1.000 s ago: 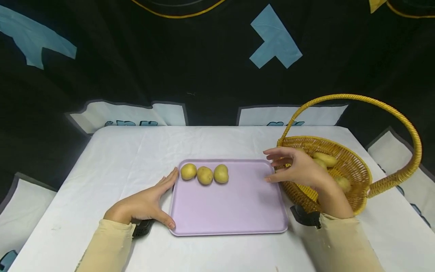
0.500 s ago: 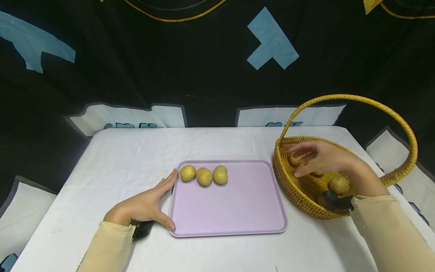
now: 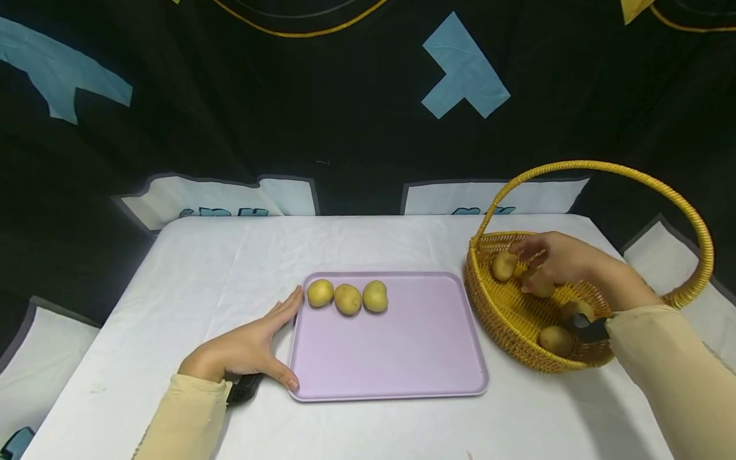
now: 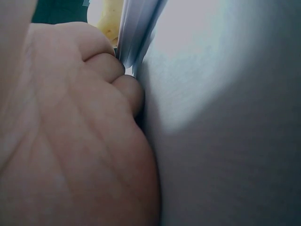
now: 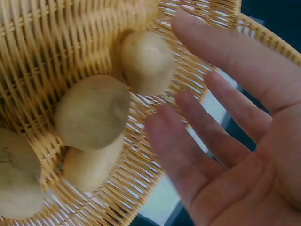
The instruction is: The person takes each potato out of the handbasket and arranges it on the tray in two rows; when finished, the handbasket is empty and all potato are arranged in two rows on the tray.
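Observation:
Three potatoes (image 3: 347,299) sit side by side at the far left of a pale purple tray (image 3: 414,345). My left hand (image 3: 247,345) rests against the tray's left edge, fingers near the far corner and thumb at the near one. In the left wrist view, the fingers lie right beside the tray's rim (image 4: 134,33). My right hand (image 3: 566,259) reaches into a yellow wicker basket (image 3: 489,306) with fingers loosely spread. Several potatoes (image 5: 93,112) lie in there, and in the right wrist view nothing is between the fingers and thumb.
The basket's tall arched handle (image 3: 604,166) rises over the right forearm's side. A white cloth covers the table (image 3: 345,243). Behind it hangs a black curtain (image 3: 345,128) with blue and white patches.
My right hand has moved from above the basket's left rim rightward and then down in among the potatoes. The left hand and the potatoes on the tray stay put.

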Motion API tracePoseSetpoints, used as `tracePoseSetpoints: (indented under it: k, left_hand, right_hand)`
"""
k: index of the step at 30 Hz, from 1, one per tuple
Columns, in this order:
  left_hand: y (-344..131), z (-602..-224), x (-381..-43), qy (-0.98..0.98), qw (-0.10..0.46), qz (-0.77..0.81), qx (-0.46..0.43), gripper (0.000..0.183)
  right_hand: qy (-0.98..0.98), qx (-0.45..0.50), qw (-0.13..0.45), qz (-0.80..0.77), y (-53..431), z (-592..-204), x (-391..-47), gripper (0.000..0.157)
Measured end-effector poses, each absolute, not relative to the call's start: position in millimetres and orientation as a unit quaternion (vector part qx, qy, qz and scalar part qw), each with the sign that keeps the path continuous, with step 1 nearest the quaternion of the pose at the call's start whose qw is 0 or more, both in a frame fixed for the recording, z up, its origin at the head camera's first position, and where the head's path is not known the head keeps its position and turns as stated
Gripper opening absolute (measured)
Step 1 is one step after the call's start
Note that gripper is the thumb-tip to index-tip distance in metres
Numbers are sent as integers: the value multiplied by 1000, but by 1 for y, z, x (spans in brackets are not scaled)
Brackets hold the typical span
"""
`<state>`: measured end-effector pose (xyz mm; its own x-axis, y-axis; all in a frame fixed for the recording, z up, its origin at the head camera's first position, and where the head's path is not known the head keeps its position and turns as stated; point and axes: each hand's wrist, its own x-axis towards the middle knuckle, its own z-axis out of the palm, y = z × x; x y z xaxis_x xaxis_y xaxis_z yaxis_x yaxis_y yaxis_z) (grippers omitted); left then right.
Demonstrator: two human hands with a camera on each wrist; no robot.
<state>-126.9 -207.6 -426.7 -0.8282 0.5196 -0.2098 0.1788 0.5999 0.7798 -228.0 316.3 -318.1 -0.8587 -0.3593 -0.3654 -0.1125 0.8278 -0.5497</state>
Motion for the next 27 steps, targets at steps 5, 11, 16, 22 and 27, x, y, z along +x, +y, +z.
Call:
tracePoseSetpoints:
  k: [5,11,16,22,27]
  left_hand:
    - [-207,-426,-127,868,215,401,202,150]
    - [-208,-425,-127,867,214,402,202,149]
    - [-208,-426,-128,868,213,401,201,150]
    - [-207,-427,-128,869,215,400,197,150]
    - [-208,-427,-128,870,216,398,196,151]
  right_hand:
    - [939,-133,205,-242,311,-327,-234,72]
    - [946,-129,195,-223,300,-335,-242,73]
    - [954,-121,182,-204,295,-341,-248,73]
    - [957,-102,173,-210,294,-347,-249,71]
    - [952,-108,172,-228,292,-353,-249,59]
